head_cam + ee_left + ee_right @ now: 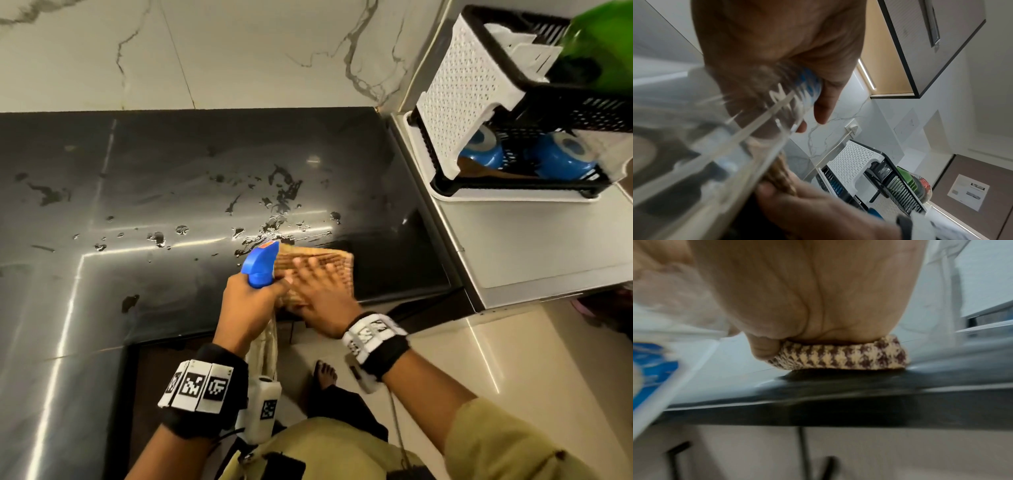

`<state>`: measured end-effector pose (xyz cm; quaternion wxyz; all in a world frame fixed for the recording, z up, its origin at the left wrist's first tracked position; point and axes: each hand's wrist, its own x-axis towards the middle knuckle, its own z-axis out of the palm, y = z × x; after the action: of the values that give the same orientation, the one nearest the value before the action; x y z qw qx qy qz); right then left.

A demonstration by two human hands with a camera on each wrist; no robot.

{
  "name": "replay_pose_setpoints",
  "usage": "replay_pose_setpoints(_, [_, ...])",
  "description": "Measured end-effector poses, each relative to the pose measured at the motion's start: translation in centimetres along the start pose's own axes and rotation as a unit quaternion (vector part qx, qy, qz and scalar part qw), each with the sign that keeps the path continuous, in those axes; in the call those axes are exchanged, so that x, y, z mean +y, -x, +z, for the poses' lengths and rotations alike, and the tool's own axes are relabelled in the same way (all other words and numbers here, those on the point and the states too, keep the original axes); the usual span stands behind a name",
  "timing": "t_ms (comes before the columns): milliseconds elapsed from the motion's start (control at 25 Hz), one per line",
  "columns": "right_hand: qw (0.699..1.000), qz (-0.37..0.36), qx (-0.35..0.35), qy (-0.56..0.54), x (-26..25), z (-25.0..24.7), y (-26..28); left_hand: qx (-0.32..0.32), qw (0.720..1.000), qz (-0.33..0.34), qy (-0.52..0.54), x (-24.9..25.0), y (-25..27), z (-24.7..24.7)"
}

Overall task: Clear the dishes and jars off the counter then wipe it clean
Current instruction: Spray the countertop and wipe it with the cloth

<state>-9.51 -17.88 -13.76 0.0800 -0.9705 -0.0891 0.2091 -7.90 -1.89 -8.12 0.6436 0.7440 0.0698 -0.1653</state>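
Note:
The black counter is wet, with puddles and droplets across its middle. A folded brown-and-cream checked cloth lies near the counter's front edge. My right hand presses flat on the cloth with fingers spread. In the right wrist view the palm bears down on the cloth on the counter. My left hand grips a clear spray bottle with a blue trigger head, just left of the cloth. The left wrist view shows the bottle in that hand.
A black-and-white dish rack stands on a white appliance top at the right, holding blue bowls and a green item. Marble wall behind the counter. Tiled floor and my foot lie below.

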Motion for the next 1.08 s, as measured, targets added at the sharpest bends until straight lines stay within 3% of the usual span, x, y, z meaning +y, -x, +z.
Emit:
replay_pose_setpoints(160, [0.970,0.238,0.032,-0.034,15.3,-2.7,1.8,0.008,1.000,0.010,0.002,1.2,-1.1,2.0])
replay_pose_setpoints(240, [0.954,0.293,0.016,-0.067,19.5,-4.3,0.7,0.016,1.000,0.010,0.004,1.8,-1.5,2.9])
replay_pose_setpoints(320, [0.952,0.297,0.023,-0.073,19.1,-5.4,-2.7,0.019,1.000,0.004,0.001,2.2,-2.1,3.9])
replay_pose_setpoints(400, [0.966,0.251,0.015,-0.058,15.5,-6.0,-6.6,0.028,1.000,0.002,0.002,2.8,-2.8,5.2])
replay_pose_setpoints(560, [0.999,0.028,-0.030,-0.024,5.4,-5.5,-8.6,0.048,0.998,-0.008,0.049,4.1,-4.2,6.7])
replay_pose_setpoints(680, [0.995,-0.088,-0.055,-0.008,4.1,-4.7,-6.1,0.056,0.994,-0.022,0.093,5.2,-5.0,7.5])
replay_pose_setpoints(760, [0.996,-0.064,-0.062,-0.001,7.9,-4.5,-4.3,0.059,0.993,-0.021,0.097,5.8,-5.4,8.0])
replay_pose_setpoints(960, [0.985,0.163,-0.033,-0.051,21.8,-5.9,-1.4,0.080,0.994,-0.011,0.067,6.5,-5.7,8.3])
replay_pose_setpoints(1080, [0.973,0.218,-0.022,-0.075,22.1,-6.8,-4.7,0.096,0.993,-0.017,0.067,6.5,-5.9,7.7])
